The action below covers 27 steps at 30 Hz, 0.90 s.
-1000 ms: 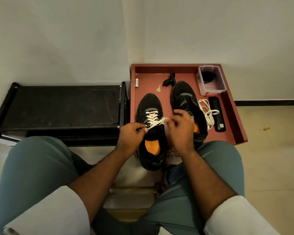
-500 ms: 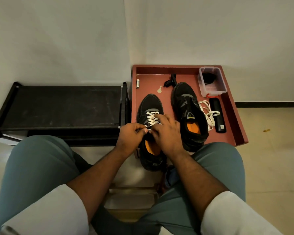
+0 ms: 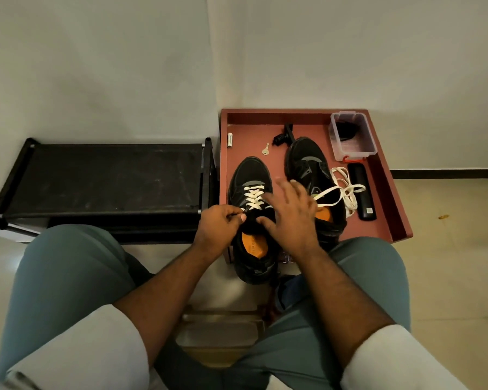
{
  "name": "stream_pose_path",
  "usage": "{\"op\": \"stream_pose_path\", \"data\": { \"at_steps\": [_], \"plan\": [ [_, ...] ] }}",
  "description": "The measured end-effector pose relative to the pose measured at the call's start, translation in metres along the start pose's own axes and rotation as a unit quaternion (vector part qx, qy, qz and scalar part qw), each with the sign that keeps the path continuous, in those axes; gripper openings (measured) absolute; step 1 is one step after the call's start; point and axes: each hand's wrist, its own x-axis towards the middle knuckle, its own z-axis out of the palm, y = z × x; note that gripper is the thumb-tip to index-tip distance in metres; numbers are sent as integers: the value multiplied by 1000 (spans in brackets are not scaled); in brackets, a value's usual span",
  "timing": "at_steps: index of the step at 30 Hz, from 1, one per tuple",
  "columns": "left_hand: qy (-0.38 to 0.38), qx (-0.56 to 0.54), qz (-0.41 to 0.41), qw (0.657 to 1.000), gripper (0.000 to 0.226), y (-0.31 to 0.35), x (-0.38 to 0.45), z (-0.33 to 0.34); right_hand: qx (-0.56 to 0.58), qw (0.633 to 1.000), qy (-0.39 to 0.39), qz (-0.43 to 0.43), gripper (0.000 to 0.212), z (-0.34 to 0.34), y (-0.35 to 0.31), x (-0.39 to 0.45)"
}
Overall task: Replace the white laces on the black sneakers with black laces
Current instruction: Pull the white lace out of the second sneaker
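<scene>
Left grip [image 3: 220, 225] pinching the near sneaker [image 3: 251, 220] beside its white lace [image 3: 252, 197]; right grip [image 3: 290, 212] spread wide, fingers straight, over both sneakers on the red tray [image 3: 389, 192].

Matt black mesh sneakers [image 3: 250, 178] with orange insoles, flat woven white laces [image 3: 253, 197], smooth reddish-brown wooden tray [image 3: 389, 198], clear glossy plastic box [image 3: 352, 149], small metal key [image 3: 264, 150], glossy floor [image 3: 457, 249]

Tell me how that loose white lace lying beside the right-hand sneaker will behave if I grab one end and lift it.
The loose white lace lies in slack loops, so it is probably floppy and will dangle. It looks thin, so likely very light. One strand runs across the sneaker, so it may drag there.
</scene>
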Motion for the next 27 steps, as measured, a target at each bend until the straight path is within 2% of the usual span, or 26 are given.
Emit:
{"op": "stream_pose_path", "data": {
  "at_steps": [1,3,5,7,12,14,17,19,22,25,27],
  "plan": [
    [-3,1,-3,1000,17,0,0,0,-30,999,-31,-26,50,6,-5,0],
    [-1,2,-6,1000,17,1,-1,0,-41,998,-51,-20,47,12,-8,2],
    [7,31,11,999,22,2,-3,1,-38,999,-35,13,45,14,-5,5],
    [7,108,48,993,32,8,-3,6,-20,999,-10,41,43,13,-1,6],
    [12,282,131,950,37,28,10,23,35,998,-19,51,33,11,2,5],
    [12,344,131,930,37,33,16,29,51,997,-29,50,29,11,2,4],
    [18,363,127,923,28,32,22,30,82,994,-46,56,25,10,2,3],
    [19,332,134,934,21,27,24,29,102,991,-55,62,25,10,2,3],
    [30,190,109,975,13,20,24,26,120,988,-69,65,27,9,3,5],
    [93,42,27,994,4,13,25,22,128,987,-65,67,29,11,4,6],
    [148,-73,-72,984,7,9,28,22,133,987,-64,69,29,11,4,6]
  ]
}}
